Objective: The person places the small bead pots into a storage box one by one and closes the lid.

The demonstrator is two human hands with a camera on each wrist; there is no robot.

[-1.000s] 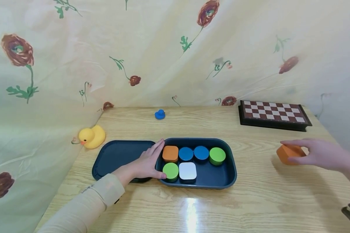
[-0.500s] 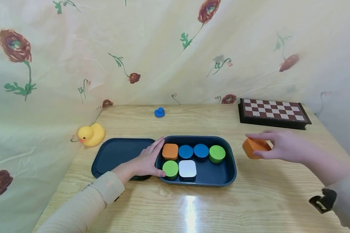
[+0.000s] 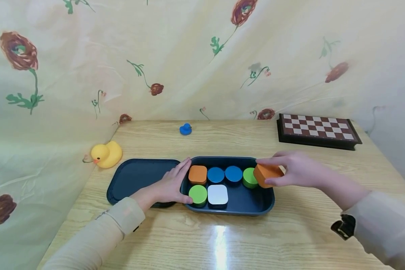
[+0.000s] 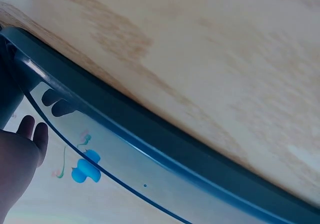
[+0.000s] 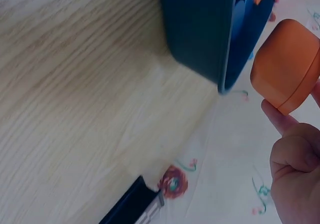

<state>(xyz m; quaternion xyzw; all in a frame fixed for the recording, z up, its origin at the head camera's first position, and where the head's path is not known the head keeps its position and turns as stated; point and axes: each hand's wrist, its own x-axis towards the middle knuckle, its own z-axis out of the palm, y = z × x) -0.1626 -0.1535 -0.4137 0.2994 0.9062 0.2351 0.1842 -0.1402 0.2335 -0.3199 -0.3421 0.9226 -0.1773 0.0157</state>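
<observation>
A dark blue rectangular box [image 3: 246, 204] holds several small lidded containers: an orange square one [image 3: 198, 174], two round blue ones [image 3: 216, 175], round green ones [image 3: 198, 195] and a white-topped square one [image 3: 217, 195]. My left hand [image 3: 165, 187] rests at the box's left end, fingers fairly straight along its edge and thumb by the near-left corner. Over the box's right end, my right hand [image 3: 298, 170] pinches another orange square container [image 3: 266, 174] between thumb and fingers. In the right wrist view this orange container [image 5: 287, 66] is tilted, apart from the box wall.
A dark lid [image 3: 136, 180] lies left of the box, partly behind my left hand. Beyond it sits a yellow rubber duck [image 3: 107, 154]. A small blue duck [image 3: 185, 129] and a chessboard case [image 3: 318, 131] stand toward the back, before a floral curtain [image 3: 175, 48].
My right hand has carried the orange container leftward from the table's right side to above the box's right end. My left hand has kept its place on the box.
</observation>
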